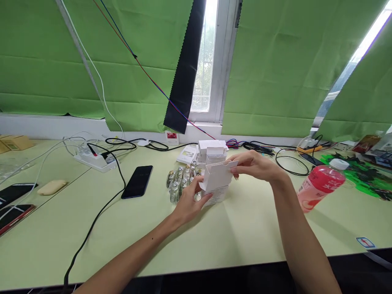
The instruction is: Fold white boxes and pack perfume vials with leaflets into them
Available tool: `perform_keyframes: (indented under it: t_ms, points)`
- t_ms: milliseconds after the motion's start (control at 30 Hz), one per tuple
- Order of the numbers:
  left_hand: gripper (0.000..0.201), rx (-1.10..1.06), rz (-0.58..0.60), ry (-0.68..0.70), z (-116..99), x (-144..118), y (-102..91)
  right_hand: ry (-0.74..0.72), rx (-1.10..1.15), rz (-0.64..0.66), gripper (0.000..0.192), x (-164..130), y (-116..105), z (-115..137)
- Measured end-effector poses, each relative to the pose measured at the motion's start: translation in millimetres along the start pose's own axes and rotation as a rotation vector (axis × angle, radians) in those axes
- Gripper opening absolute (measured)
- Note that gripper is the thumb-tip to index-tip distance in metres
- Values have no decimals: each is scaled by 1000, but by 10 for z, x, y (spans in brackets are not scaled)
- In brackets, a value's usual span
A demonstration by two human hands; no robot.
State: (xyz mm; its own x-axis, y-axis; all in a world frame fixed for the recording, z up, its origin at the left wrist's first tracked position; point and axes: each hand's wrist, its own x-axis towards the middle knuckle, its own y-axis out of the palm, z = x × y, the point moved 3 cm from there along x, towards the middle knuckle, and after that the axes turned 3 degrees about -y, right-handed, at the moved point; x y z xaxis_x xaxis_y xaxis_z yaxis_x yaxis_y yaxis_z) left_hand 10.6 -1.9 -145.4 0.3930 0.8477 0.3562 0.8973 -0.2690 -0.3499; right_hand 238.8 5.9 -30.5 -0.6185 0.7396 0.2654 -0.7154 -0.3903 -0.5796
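**Small carton, top flap open**

Head view: left hand [189, 203] grips the white carton [217, 183] from below, mid-table. Right hand [255, 165] pinches its raised top flap. Small glass bottles [180, 180] lie just left of the carton; more cartons [212, 151] are stacked behind. Carton not yet closed.

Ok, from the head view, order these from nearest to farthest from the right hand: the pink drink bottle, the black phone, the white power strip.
From the right hand:
1. Pink drink bottle, to its right, lying tilted on the table.
2. Black phone, to its left, past the left hand.
3. White power strip, farther left and toward the wall.
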Motion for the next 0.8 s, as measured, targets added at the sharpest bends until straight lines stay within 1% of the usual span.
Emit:
perform_keyframes:
  t_ms: [67,200,267,367,467,567,700,800]
  points:
    - [32,-9,2,-13,3,1,7,-6,64,-64,38,-28,66,-89]
    - [34,-16,11,-30,10,2,22,-24,232,-217,28,-55,184,-284]
    - [34,-13,12,-28,12,5,26,-45,298,-265,25,-54,235,-360]
    - [34,-5,1,-11,15,13,27,-74,336,-321,25,-46,285,-427]
    - [35,-12,-5,2,25,22,26,-63,316,-376,29,-42,318,-458]
    - [36,-33,4,-7,48,29,24,-41,281,-411,34,-32,361,-469]
    - [38,-25,13,-23,66,30,18,-24,265,-404,35,-10,419,-470]
    - [39,-4,3,-9,51,25,14,-20,248,-404,38,-13,425,-453]
